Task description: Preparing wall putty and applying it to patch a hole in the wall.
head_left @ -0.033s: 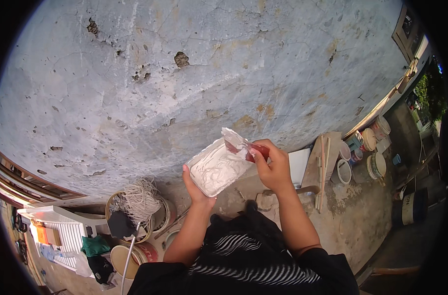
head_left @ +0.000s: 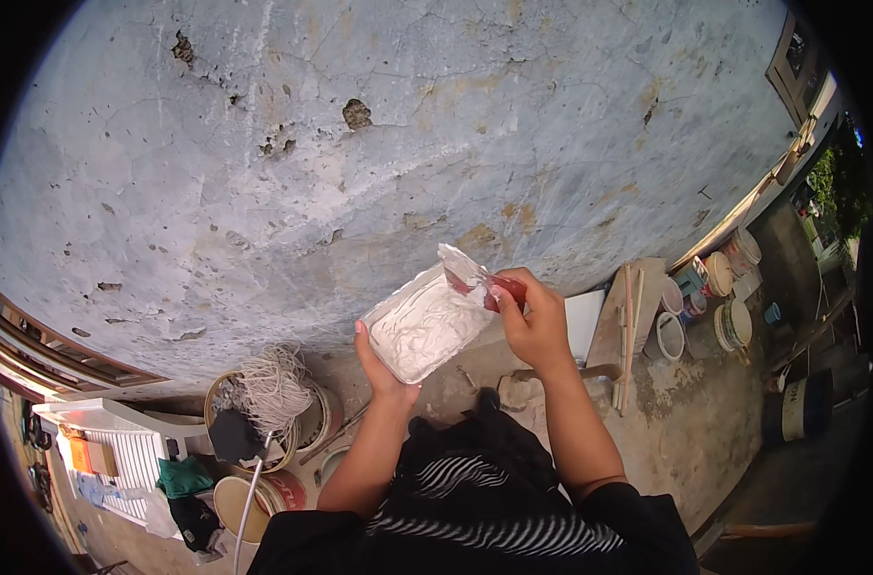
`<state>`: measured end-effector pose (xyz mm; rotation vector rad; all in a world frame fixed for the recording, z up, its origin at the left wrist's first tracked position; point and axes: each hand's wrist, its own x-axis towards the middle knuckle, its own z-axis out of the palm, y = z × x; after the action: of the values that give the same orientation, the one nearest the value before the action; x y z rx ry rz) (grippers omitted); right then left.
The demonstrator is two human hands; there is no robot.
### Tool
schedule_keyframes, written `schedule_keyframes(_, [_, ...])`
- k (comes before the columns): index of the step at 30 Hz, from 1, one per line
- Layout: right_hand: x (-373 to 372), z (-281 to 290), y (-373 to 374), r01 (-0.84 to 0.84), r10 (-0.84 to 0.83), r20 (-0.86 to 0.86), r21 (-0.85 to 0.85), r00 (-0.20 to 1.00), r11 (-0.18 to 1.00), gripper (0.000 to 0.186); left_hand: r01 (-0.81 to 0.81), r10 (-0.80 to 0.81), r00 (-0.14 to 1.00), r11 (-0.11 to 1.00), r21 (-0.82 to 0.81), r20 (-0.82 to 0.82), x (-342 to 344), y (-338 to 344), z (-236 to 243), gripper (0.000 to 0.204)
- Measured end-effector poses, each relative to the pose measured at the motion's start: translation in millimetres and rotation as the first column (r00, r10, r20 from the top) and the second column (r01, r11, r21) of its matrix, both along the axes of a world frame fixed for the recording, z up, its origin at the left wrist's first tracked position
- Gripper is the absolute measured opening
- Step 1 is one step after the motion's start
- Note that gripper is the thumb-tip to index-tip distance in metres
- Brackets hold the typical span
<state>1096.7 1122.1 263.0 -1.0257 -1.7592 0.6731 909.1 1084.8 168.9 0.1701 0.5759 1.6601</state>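
My left hand [head_left: 387, 372] supports a rectangular tray [head_left: 390, 301] from its near left side, with the thumb along the rim. White paste [head_left: 419, 331], thick and ridged, fills much of the tray. In my right hand [head_left: 532, 316] is a putty knife [head_left: 510, 290] with a reddish handle, its blade coated in the same white paste. The blade is over the tray's far right corner; whether it touches the rim I cannot tell. Beyond both hands rises a cracked grey-blue wall [head_left: 360, 201] with chipped holes.
At the left, a string mop [head_left: 274, 393] rests on a bucket beside other buckets. A white plastic chair [head_left: 135, 446] lies nearby with a green cloth. Long sticks [head_left: 629, 335] lean on a board at right, near several paint pails [head_left: 733, 324].
The putty knife has shifted very slightly to the right with my right hand. My left hand and the tray have stayed almost still.
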Motion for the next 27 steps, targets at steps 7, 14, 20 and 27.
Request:
schedule_keyframes(7, [-29.0, 0.9, -1.4, -0.086, 0.086, 0.058, -0.009, 0.995, 0.996, 0.009, -0.028, 0.027, 0.999, 1.000, -0.005, -0.040, -3.8, 0.8, 4.4, 0.083])
schedule_keyframes(14, [-14.1, 11.7, 12.5, -0.113, 0.112, -0.012, -0.067, 0.994, 0.991, 0.010, -0.081, 0.081, 0.996, 0.997, -0.002, -0.040, -3.7, 2.4, 17.2, 0.082])
schedule_keyframes(20, [-9.8, 19.4, 25.4, -0.158, 0.158, 0.031, 0.008, 0.987, 0.987, 0.012, -0.071, 0.070, 0.997, 0.997, -0.023, -0.029, -4.3, 6.0, 21.2, 0.084])
schedule_keyframes(27, [-1.4, 24.2, 28.2, -0.048, 0.048, 0.007, -0.026, 0.999, 0.999, 0.009, -0.076, 0.075, 0.996, 0.997, -0.022, -0.048, -4.6, 8.2, 13.2, 0.085])
